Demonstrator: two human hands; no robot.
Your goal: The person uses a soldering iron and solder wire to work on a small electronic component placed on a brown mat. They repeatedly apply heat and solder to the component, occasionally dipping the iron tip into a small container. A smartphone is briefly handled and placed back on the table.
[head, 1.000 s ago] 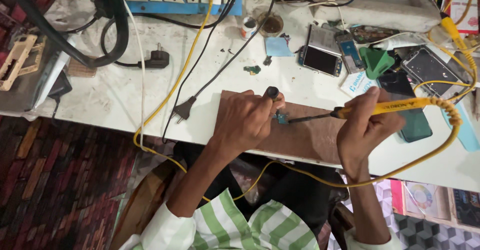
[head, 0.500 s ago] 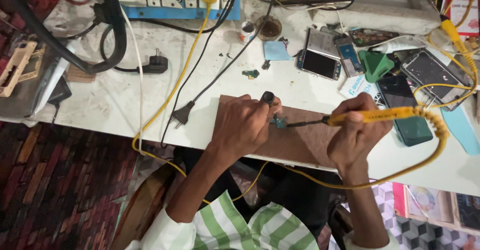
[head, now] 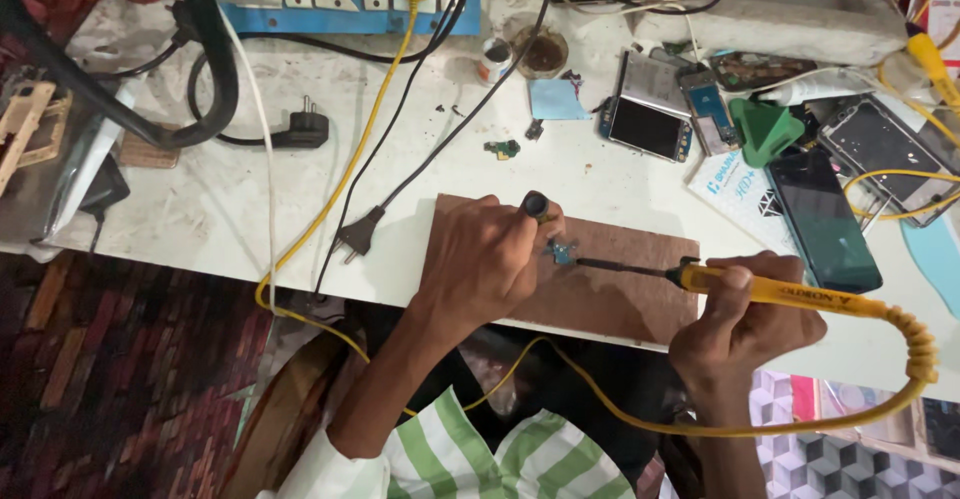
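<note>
right hand (head: pixel 745 324): fingers wrapped round yellow soldering iron (head: pixel 790 294) | left hand (head: pixel 485 259): closed on dark tool (head: pixel 537 206), pinning small circuit board (head: pixel 561 252) on brown mat (head: pixel 620 294) | advice: touch tip briefly, brace both wrists

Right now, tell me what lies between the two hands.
Head view: the soldering iron's dark shaft over the brown board, tip at the small circuit board.

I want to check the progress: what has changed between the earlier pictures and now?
Very little. The right hand still grips the yellow soldering iron, its tip at the small circuit board. The left hand still pins the board on the brown mat with a dark tool. The view shifted slightly; the phones and plugs lie as before.
</note>
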